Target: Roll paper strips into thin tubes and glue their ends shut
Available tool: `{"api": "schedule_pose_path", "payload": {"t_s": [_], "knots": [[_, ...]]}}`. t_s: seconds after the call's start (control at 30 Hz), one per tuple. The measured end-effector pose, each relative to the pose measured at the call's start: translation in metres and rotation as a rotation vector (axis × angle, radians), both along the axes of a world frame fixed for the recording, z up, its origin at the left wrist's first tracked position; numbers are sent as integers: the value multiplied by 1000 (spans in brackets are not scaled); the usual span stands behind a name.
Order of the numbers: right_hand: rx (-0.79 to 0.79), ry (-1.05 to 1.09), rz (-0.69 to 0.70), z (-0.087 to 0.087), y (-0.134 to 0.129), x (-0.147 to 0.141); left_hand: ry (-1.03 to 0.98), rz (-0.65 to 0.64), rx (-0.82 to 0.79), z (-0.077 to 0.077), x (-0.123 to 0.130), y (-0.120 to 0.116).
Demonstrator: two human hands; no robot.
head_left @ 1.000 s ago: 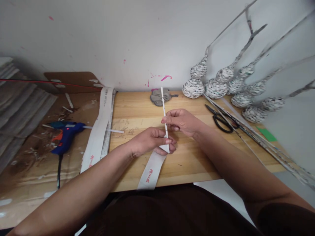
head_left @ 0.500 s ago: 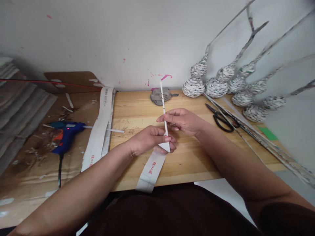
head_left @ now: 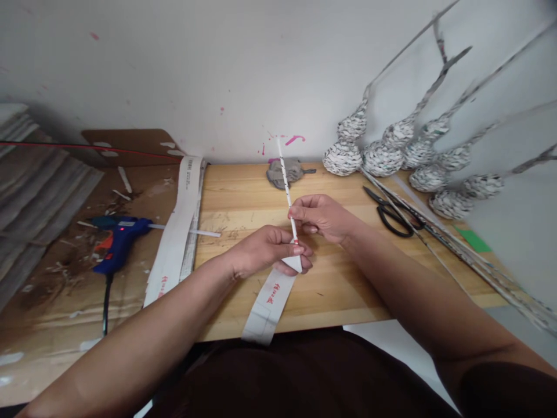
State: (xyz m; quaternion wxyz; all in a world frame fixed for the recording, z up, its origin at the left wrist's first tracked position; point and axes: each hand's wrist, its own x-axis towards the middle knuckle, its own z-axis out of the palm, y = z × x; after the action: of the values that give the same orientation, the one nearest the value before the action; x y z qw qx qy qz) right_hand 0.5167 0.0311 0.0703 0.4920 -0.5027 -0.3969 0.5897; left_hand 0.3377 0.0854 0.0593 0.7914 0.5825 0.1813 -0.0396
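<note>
Between my hands a thin white rolled paper tube (head_left: 285, 178) with dark marks points up and away toward the wall. My right hand (head_left: 319, 216) pinches the tube between thumb and finger, a little above its lower end. My left hand (head_left: 272, 249) is closed at that lower end, where the tube runs into a flat paper strip (head_left: 268, 302). The thumb presses there, and the left fingers lie beneath. Red handwriting marks the strip, which hangs down over the front edge of the wooden table (head_left: 348, 290).
Left, a blue glue gun (head_left: 124, 244) lies on cardboard beside a stack of paper strips (head_left: 178, 215). A grey cloth pad (head_left: 282, 173) lies by the wall. Right are black scissors (head_left: 394, 217), long paper tubes (head_left: 470, 261) and several woven paper gourds (head_left: 383, 157).
The tube's upper end has swung slightly left. My right fingers have closed more tightly on the tube; my left hand has barely moved. The whole view has shifted a little.
</note>
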Motion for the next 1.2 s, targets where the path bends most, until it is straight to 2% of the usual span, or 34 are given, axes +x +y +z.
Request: {"api": "schedule_pose_path", "payload": {"t_s": [0.1,0.17,0.33,0.4,0.47,0.53,0.6,0.67,0.77,0.83,0.9,1.0,1.07,1.13,1.2], "knots": [[-8,-9,124,0,-1,0,-9,-7,-6,1,0,1],[-15,-19,158,-2,-1,-1,-15,-9,-6,2,0,1],[-1,-36,-26,-9,3,-6,-22,1,-20,2,1,2],[43,-126,-105,-10,7,-5,-32,12,-33,1,1,4],[144,-362,-207,-9,14,1,-51,55,-45,-1,1,6],[262,-730,-313,-6,26,9,-69,121,-54,-2,2,10],[310,-1132,-409,-4,41,16,-74,165,-59,-3,2,13],[236,-1466,-460,-3,59,21,-69,175,-52,-3,2,15],[64,-1674,-307,-7,87,24,-71,178,-38,-5,2,18],[62,-1692,-259,-10,100,26,-75,186,-35,-6,2,19],[95,-1647,-297,-12,106,28,-78,198,-37,-7,2,21],[232,-1480,-432,-11,98,28,-88,202,-48,-7,2,22],[373,-1305,-463,-7,86,24,-97,192,-57,-7,2,23],[357,-1084,-359,0,71,17,-103,182,-62,-7,2,22],[201,-763,-178,7,57,10,-106,179,-62,-6,1,22]]}}
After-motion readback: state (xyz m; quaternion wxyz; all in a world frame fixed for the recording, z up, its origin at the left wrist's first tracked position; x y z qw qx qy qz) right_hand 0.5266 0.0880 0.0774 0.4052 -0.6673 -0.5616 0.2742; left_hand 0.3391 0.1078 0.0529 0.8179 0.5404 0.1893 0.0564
